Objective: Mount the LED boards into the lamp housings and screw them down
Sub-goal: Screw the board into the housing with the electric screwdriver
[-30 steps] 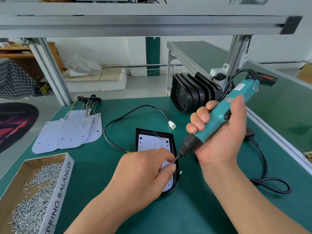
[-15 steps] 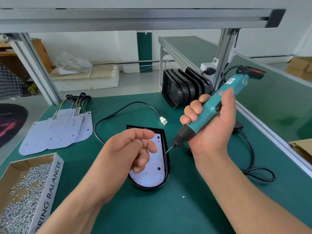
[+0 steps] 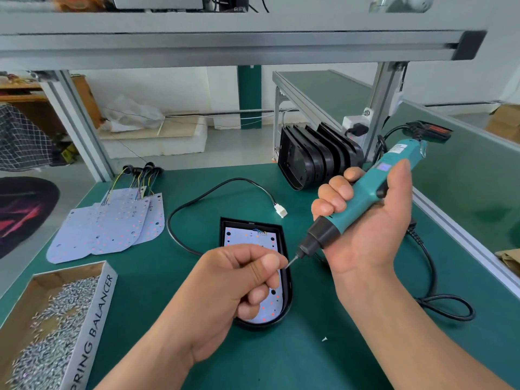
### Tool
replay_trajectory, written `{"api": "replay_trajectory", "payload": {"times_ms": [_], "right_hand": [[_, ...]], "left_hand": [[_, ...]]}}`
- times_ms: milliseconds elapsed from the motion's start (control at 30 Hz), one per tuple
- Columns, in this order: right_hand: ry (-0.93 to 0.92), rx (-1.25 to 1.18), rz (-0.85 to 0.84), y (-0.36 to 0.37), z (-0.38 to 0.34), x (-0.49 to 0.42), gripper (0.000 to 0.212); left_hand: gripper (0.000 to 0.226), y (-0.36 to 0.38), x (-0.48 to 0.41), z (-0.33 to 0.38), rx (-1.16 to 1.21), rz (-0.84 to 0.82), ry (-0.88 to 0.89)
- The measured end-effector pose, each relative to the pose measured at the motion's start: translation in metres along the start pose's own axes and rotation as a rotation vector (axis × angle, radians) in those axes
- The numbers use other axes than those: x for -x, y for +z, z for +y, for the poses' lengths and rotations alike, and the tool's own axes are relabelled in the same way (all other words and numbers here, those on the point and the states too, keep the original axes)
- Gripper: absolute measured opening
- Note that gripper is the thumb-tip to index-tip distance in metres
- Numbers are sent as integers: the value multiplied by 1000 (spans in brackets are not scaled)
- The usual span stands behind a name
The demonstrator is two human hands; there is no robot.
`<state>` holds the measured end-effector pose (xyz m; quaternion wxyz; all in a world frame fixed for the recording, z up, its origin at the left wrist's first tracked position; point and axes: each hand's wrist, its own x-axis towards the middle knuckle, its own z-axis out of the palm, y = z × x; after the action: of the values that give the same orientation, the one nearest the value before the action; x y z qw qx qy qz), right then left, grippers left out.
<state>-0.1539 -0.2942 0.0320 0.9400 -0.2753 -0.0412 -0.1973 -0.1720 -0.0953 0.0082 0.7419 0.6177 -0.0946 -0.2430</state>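
A black lamp housing (image 3: 284,249) lies on the green table with a white LED board (image 3: 247,237) seated in it. My left hand (image 3: 239,288) hovers over the housing and pinches a small screw between thumb and forefinger, right at the driver's bit tip. My right hand (image 3: 363,220) grips a teal electric screwdriver (image 3: 363,198), tilted with its bit pointing down-left at the screw. The hand hides the middle of the board.
Spare LED boards (image 3: 112,226) with wires lie at the left. A cardboard box of screws (image 3: 56,319) stands at the front left. Empty black housings (image 3: 315,156) stand stacked at the back. A black cable with a white plug (image 3: 280,211) loops behind the housing. One loose screw (image 3: 324,339) lies on the table.
My left hand rose off the board, then closed thumb and forefinger and came back to the bit tip with a screw. The screwdriver stayed nearly in place.
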Motion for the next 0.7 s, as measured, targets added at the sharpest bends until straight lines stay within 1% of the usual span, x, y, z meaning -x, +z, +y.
{"api": "replay_trajectory", "payload": {"times_ms": [100, 233, 400, 700], "right_hand": [[-14, -8, -6, 0, -1, 0, 52], [-34, 6, -1, 0, -1, 1, 53], [-38, 34, -9, 1, 0, 1, 51], [-25, 66, -31, 1, 1, 2, 52]], "left_hand": [[28, 2, 0, -2, 91, -11, -39], [23, 3, -1, -4, 161, -39, -82], [19, 4, -1, -5, 162, -44, -105], [15, 5, 0, -3, 151, -35, -96]]}}
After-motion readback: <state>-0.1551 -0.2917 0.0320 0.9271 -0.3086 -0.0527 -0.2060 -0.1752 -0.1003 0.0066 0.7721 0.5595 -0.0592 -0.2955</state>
